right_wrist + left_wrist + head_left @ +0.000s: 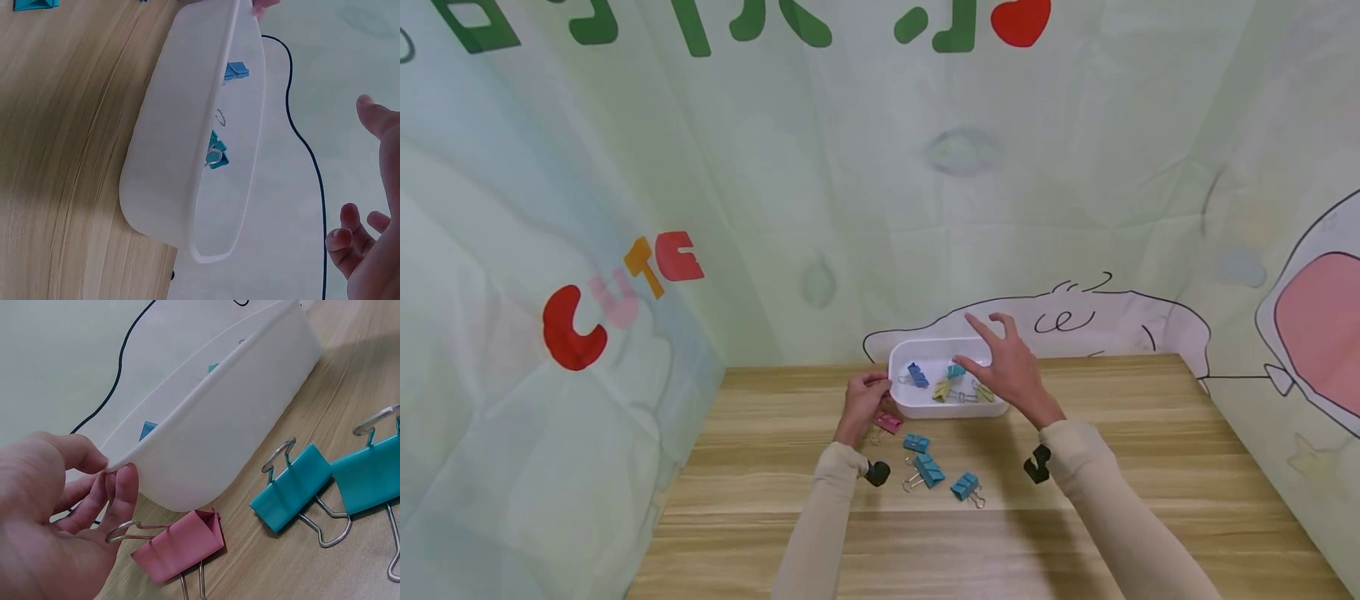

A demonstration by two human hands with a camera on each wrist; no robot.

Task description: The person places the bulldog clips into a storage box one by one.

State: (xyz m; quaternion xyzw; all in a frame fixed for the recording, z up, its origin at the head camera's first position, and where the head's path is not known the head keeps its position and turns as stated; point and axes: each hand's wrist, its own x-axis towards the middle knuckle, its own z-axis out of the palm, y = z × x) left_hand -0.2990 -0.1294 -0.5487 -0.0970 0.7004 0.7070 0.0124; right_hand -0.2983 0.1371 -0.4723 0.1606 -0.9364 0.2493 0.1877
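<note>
My left hand (862, 406) pinches the left rim of a white plastic box (206, 431) between thumb and fingers. Above the box's right end is my right hand (1011, 371), thumb and fingers spread apart and holding nothing. Inside the box lie a blue binder clip (917, 375), a teal binder clip (219, 153) and yellow ones (942, 389). Beside the left hand, a pink binder clip (181, 545) rests on the table. Several teal binder clips (928, 470) lie in front of the box, one (294, 487) close to its wall.
The wooden table (760, 500) ends against a printed cloth backdrop (850, 208) behind the box. More cloth walls (512, 433) rise at the left and right sides. Each wrist wears a dark device (1037, 464) over a beige sleeve.
</note>
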